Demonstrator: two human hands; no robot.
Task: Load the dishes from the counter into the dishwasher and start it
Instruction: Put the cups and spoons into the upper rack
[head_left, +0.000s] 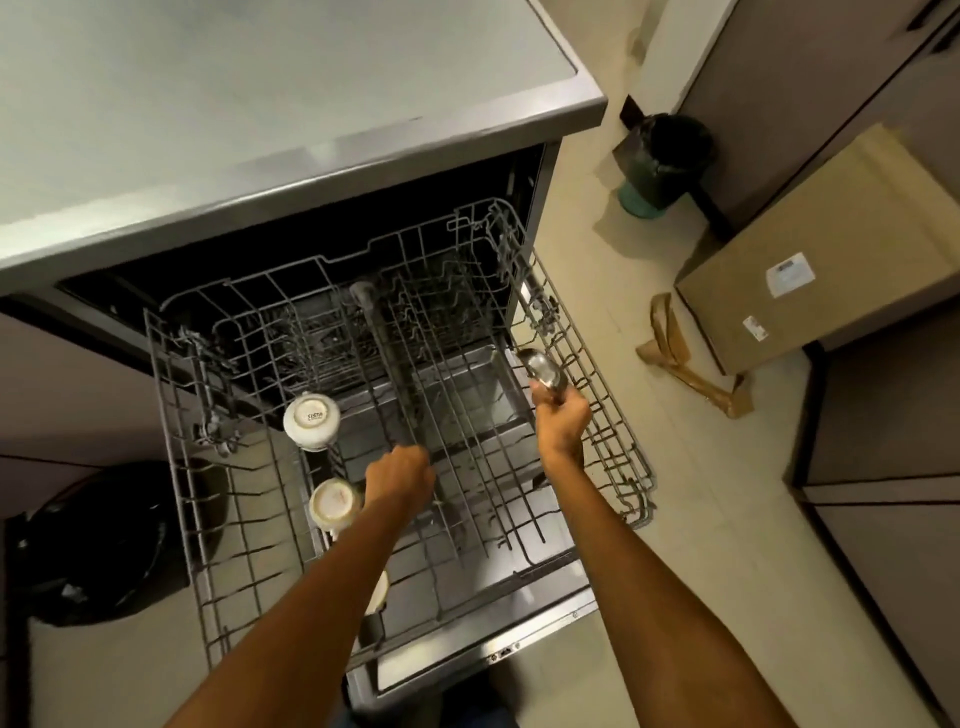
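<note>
Wire rack (597, 415): right hand (563, 415) grips shiny metal spoons (543, 369); left hand (400, 478) curled, hold unclear

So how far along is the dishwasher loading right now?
Early. Done: two cups sit upside down in the pulled-out rack. In hand: the right hand grips spoons over the rack's right side; the left hand is mid-rack. Left: remaining dishes, closing up, starting.

Pale tiled floor (597, 291) at right, cardboard box (810, 260) upper right, dark bin (662, 161) above, grey cabinets (883, 415) along the right edge
</note>
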